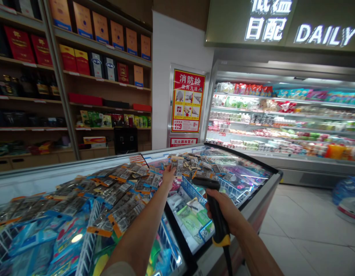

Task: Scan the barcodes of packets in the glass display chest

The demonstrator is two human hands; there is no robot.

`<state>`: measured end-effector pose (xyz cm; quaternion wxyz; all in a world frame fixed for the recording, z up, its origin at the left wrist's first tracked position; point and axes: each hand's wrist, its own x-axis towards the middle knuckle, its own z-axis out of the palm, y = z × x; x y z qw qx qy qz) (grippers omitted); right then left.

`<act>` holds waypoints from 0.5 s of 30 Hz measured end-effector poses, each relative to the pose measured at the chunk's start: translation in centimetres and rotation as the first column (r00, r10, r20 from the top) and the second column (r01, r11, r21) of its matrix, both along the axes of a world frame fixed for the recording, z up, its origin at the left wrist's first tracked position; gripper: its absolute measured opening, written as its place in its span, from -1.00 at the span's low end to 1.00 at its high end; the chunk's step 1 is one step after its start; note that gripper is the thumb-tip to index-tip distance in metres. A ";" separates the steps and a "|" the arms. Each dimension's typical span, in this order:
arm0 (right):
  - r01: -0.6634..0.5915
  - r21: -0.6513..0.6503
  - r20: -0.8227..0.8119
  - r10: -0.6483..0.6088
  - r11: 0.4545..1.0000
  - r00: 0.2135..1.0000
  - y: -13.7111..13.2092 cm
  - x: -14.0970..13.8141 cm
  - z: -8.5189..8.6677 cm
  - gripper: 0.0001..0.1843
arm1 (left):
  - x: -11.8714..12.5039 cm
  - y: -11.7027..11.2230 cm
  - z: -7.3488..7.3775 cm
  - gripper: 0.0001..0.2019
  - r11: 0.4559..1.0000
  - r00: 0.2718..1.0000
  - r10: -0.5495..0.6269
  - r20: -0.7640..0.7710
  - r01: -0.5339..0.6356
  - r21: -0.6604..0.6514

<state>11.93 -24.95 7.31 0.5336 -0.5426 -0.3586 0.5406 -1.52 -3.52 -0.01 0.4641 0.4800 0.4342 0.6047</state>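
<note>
My right hand (229,211) is wrapped round the handle of a black and yellow barcode scanner (216,211), whose cable hangs down below. The scanner head points left, toward my other hand. Stretched far forward over the chest freezer, my left hand (168,175) has its fingers closed at the edge of a small flat packet (179,164) with a printed label. Many similar packets (120,188), clear with orange or blue strips, lie heaped across the freezer's glass top (184,226). Its far rim runs behind the heap.
Under the glass, wire baskets (92,230) hold blue and green bags. A lit chilled shelf (281,115) stands at the back right, boxed goods on shelves (108,53) at the left. A wrapped bundle (350,203) sits on the tiled floor (306,230).
</note>
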 end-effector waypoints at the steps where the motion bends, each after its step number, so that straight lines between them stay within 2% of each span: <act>1: 0.000 -0.009 0.005 0.000 1.000 1.000 0.0 0.1 0.2 -0.74 | -0.1 0.0 -0.1 -0.68 1.000 0.998 -0.015 0.057 0.015 -0.003; 3: 0.003 -0.017 0.009 -0.003 1.000 1.000 0.1 0.2 0.3 -0.75 | -0.1 0.1 -0.3 -0.67 0.999 0.987 -0.039 0.159 0.041 -0.008; 5: 0.006 -0.022 0.008 -0.006 1.000 1.000 0.1 0.3 0.2 -0.75 | 0.0 0.1 -0.4 -0.69 0.999 0.982 -0.043 0.184 0.045 -0.009; 15: -0.011 -0.010 -0.033 0.011 1.000 0.999 0.6 0.6 -1.7 -0.78 | 1.0 -0.9 0.8 -0.79 0.997 0.990 -0.057 0.129 0.062 -0.040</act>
